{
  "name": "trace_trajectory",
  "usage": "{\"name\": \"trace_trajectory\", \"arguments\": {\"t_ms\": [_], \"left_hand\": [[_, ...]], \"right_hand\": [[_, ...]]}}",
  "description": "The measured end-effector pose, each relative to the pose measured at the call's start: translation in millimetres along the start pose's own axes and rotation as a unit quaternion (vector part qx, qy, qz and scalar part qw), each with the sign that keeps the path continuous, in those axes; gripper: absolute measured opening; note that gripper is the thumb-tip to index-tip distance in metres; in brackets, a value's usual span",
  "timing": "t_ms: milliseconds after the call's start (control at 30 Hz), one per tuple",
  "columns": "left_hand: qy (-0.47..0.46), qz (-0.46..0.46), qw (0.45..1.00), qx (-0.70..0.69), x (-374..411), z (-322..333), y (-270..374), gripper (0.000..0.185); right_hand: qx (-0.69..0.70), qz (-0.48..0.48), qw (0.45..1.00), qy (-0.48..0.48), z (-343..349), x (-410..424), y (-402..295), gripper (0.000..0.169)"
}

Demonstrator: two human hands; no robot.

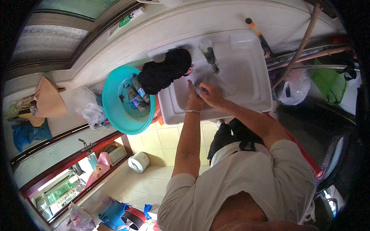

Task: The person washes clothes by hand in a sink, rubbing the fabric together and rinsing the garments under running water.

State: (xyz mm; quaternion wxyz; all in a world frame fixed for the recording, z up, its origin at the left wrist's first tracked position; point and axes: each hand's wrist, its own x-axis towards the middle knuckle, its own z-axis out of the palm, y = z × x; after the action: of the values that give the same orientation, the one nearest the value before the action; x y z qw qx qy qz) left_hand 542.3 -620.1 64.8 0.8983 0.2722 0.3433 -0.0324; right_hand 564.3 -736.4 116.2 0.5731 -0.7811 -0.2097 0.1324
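Observation:
Both hands are together over the bowl of a white washbasin, below the tap. My right hand has its fingers curled around a small greyish object, too blurred to name. Pressed close beside it is my left hand, thumb pointing up and a thin bangle on the wrist. Whether the left fingers also grip the object is hidden. A bunched black cloth lies over the basin's left rim, with a bit of red and white showing at its edge.
Left of the washbasin is a turquoise plastic tub containing several filled plastic bottles. A wooden stick leans at the right, near a white plastic bag. A toothpaste tube lies on the ledge. A white bucket stands on the floor.

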Motion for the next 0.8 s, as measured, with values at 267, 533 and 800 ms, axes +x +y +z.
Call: {"name": "trace_trajectory", "arguments": {"t_ms": [267,533,800], "left_hand": [[-0.120,-0.074,0.989,-0.036,17,-36,-3,0.064],[0.040,0.131,0.989,0.051,-21,45,-26,0.034],[0.079,0.309,0.827,0.464,-12,2,8,0.028]], "right_hand": [[0.064,-0.098,0.992,-0.046,-8,-36,-66,0.014],[0.010,0.116,0.984,0.133,3,26,11,0.028],[0.003,0.065,0.987,0.145,37,6,-2,0.046]]}}
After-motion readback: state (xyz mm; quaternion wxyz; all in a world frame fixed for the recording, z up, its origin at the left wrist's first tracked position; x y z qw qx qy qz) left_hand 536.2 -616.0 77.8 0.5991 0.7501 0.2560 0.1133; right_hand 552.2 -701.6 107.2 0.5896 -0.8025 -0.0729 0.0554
